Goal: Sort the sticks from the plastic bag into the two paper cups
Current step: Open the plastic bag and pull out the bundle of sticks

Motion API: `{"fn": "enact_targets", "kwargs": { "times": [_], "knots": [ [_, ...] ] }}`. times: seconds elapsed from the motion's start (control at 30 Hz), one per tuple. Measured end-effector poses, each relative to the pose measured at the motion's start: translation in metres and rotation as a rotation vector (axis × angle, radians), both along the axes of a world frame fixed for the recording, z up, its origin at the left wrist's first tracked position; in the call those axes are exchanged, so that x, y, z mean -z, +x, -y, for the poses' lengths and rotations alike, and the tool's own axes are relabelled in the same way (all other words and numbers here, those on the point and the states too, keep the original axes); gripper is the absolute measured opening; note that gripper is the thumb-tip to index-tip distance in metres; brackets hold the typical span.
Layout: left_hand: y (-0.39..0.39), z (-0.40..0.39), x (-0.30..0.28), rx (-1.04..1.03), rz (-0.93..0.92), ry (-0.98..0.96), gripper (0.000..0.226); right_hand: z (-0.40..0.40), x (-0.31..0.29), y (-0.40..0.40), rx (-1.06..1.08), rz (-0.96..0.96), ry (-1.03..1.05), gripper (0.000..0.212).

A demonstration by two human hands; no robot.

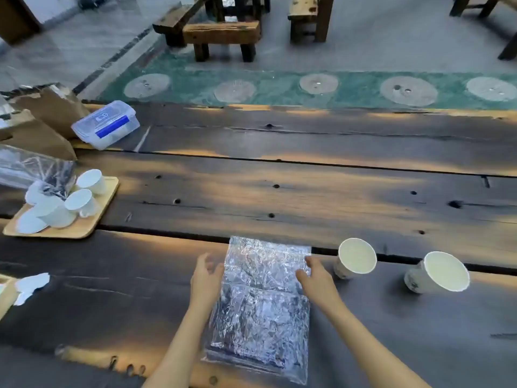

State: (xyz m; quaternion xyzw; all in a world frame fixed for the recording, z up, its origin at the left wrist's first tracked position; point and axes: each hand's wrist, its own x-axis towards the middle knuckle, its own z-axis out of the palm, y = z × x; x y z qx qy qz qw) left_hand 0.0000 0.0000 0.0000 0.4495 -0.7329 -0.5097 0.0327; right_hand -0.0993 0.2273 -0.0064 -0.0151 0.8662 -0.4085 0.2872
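A crinkled clear plastic bag (263, 303) lies flat on the dark wooden table (307, 191) in front of me. What is inside it does not show through the glare. My left hand (205, 278) rests at the bag's left edge, fingers spread. My right hand (314, 277) touches the bag's upper right edge, fingers slightly curled on the plastic. Two white paper cups stand to the right: the near cup (354, 259) just beside my right hand, the far cup (439, 273) further right. Both look empty.
At the left a wooden tray (92, 222) carries several white cups and another plastic bag (30, 169). Behind it stand brown paper bags (47, 121) and a clear lidded box (107, 124). White lids (29, 284) lie at the left edge. Wooden benches stand beyond the table.
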Motion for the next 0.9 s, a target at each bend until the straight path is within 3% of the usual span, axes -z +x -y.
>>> {"fn": "enact_targets", "kwargs": {
  "times": [0.17,0.27,0.4,0.57,0.7,0.9],
  "knots": [
    [-0.035,0.032,0.029,0.052,0.146,0.105,0.046,0.024,0.037,-0.028,0.171,0.084,0.086,0.053],
    [-0.061,0.041,0.038,0.054,0.187,0.161,0.044,0.026,0.06,-0.042,0.268,0.109,0.124,0.013],
    [-0.086,0.052,0.056,0.028,0.261,0.233,0.043,0.034,0.072,-0.057,0.425,0.108,0.129,0.002],
    [-0.101,0.06,0.066,0.063,0.265,0.209,0.01,0.036,0.085,-0.065,0.524,0.201,0.006,0.013],
    [-0.099,0.065,0.065,0.059,0.205,0.296,0.022,0.036,0.08,-0.06,0.536,0.123,-0.082,0.027],
    [-0.08,0.057,0.043,-0.019,-0.01,0.333,0.012,0.026,0.032,-0.039,0.503,0.02,-0.245,0.032]
  ]
}}
